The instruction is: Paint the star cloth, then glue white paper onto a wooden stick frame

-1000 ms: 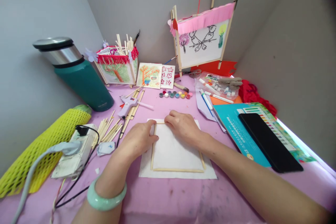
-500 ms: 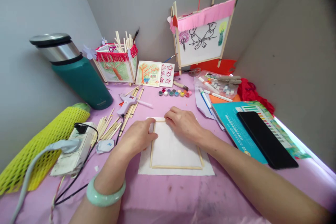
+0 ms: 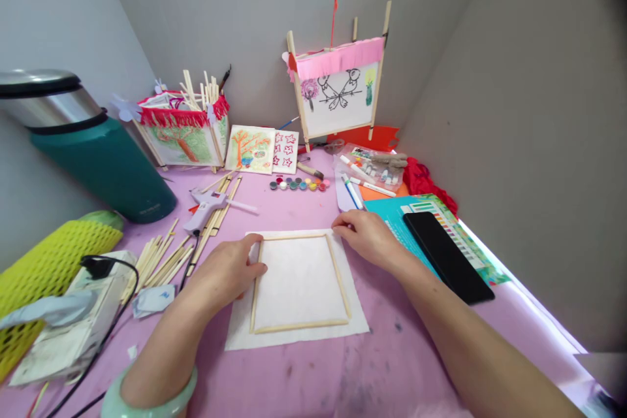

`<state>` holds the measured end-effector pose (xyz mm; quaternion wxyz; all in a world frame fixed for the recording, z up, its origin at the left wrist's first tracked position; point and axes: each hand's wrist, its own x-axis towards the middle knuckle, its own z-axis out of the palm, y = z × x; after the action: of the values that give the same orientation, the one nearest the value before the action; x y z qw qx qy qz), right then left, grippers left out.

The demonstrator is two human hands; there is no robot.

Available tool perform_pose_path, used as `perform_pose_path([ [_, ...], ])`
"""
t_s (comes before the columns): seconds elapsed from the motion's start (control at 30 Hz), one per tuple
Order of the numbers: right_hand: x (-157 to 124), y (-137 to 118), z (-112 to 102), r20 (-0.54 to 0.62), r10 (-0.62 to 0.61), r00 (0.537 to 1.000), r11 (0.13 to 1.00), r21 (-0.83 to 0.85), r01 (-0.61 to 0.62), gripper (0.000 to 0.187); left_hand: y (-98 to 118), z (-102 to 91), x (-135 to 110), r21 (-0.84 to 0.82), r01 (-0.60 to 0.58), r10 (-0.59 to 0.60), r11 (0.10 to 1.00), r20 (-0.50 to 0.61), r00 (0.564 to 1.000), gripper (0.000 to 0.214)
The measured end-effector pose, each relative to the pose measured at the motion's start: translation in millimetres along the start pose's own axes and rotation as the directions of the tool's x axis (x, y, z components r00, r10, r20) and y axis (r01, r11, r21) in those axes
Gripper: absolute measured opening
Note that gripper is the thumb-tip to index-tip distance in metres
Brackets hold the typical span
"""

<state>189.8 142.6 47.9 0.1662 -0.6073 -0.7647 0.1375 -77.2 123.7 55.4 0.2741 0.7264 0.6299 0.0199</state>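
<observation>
A sheet of white paper (image 3: 239,333) lies flat on the pink-covered table, with a square frame of thin wooden sticks (image 3: 301,326) on top of it. My left hand (image 3: 223,274) is at the frame's upper left corner. One finger touches the top corner and another lies over the left stick; the fingers underneath are hidden. At the paper's upper right corner, just outside the frame, my right hand (image 3: 369,238) has its fingertips closed together on the paper's edge. A glue gun (image 3: 208,209) lies beyond my left hand, near loose sticks (image 3: 157,258).
To the left stand a teal bottle (image 3: 105,163) and a power strip (image 3: 73,320) with cords. Behind are a stick-filled box (image 3: 183,137), painted cards (image 3: 251,149), paint pots (image 3: 298,185) and a hanging lantern (image 3: 337,95). A black phone (image 3: 445,258) rests on a blue book (image 3: 386,212) at right.
My right hand has moved from the frame's top stick to the right, to the paper's upper right corner. My left hand stays at the upper left corner. The view has shifted right.
</observation>
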Motion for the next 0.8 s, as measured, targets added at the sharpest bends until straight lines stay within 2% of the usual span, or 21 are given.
perform_pose_path([
  [0.1, -1, 1, 9, 0.006, 0.012, 1.0, 0.999, 0.035, -0.012, 0.021, 1, -0.5, 0, 0.003, 0.008, -0.008, 1.0, 0.004, 1.0, 0.044],
  [0.23, 1, 2, 15, 0.005, -0.057, 0.998, 0.995, 0.078, 0.057, 0.023, 3, -1.3, -1, -0.01, 0.013, -0.012, 1.0, 0.011, 1.0, 0.045],
  [0.8, 0, 1, 16, 0.023, -0.101, 0.995, 0.995, 0.027, 0.1, 0.021, -1, 0.4, 1, 0.006, 0.002, -0.002, 1.0, -0.001, 1.0, 0.045],
])
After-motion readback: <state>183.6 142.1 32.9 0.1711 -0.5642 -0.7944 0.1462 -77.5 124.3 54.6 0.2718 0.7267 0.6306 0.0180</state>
